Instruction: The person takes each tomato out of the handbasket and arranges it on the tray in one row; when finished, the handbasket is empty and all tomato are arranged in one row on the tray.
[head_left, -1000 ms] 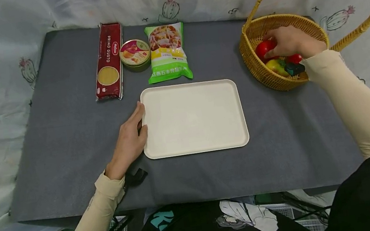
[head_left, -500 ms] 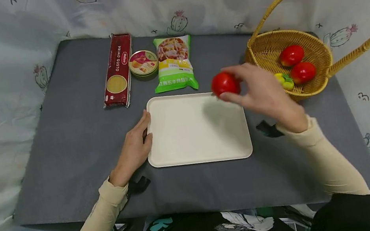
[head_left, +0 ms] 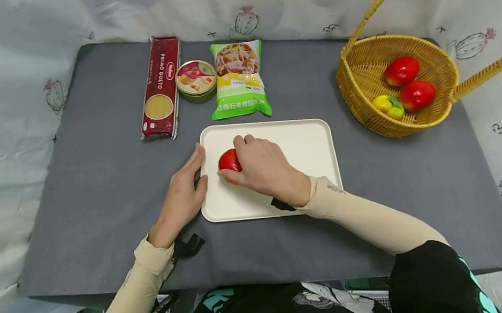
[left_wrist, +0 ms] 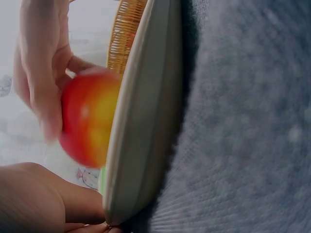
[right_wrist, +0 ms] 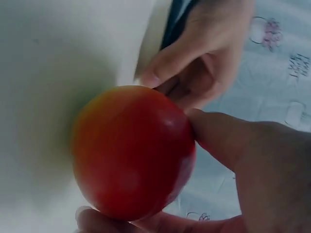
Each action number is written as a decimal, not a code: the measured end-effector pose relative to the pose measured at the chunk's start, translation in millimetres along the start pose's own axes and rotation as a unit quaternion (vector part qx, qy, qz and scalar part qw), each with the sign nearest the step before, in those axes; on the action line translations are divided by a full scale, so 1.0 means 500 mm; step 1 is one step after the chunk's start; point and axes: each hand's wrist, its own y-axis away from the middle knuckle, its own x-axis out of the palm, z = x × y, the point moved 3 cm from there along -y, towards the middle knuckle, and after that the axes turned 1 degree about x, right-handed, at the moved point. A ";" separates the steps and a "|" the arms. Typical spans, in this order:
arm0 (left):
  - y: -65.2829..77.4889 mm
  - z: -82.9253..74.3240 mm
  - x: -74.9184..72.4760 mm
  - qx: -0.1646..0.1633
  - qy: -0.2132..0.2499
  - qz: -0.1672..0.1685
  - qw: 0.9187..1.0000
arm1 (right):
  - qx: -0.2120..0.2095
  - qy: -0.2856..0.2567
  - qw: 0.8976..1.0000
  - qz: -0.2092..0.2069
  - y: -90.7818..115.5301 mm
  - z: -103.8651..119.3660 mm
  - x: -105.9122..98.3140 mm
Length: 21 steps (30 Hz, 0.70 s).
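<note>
My right hand (head_left: 266, 167) holds a round red apple (head_left: 229, 161) with a yellow patch over the left part of the cream tray (head_left: 308, 148). In the right wrist view, thumb and fingers grip opposite sides of the apple (right_wrist: 136, 155). The left wrist view shows its yellow side right at the tray's rim (left_wrist: 127, 107). My left hand (head_left: 182, 191) grips the tray's left edge, thumb and fingertips at the rim. In the right wrist view this left hand (right_wrist: 204, 58) shows behind the apple.
A yellow wicker basket (head_left: 360, 102) with a tall handle stands at the right, holding two red fruits (head_left: 401, 71) and a yellow-green one (head_left: 388, 107). Behind the tray lie a red spaghetti pack (head_left: 161, 86), a round tin (head_left: 196, 81) and a green-and-yellow food bag (head_left: 239, 79).
My right hand has taken the apple out of the basket and carried it left and down to the tray's left part. The left hand stays at the tray's edge.
</note>
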 end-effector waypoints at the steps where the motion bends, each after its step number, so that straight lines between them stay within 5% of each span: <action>1: -0.001 0.000 0.000 0.001 0.001 -0.001 1.000 | 0.005 0.012 1.000 -0.006 -0.004 0.007 0.005; 13: -0.003 0.002 -0.003 0.009 0.004 -0.004 1.000 | 0.050 0.041 0.997 -0.038 -0.021 0.033 0.033; 21: -0.002 0.002 -0.003 0.004 0.014 -0.003 1.000 | 0.088 -0.020 0.996 0.000 0.009 -0.026 -0.039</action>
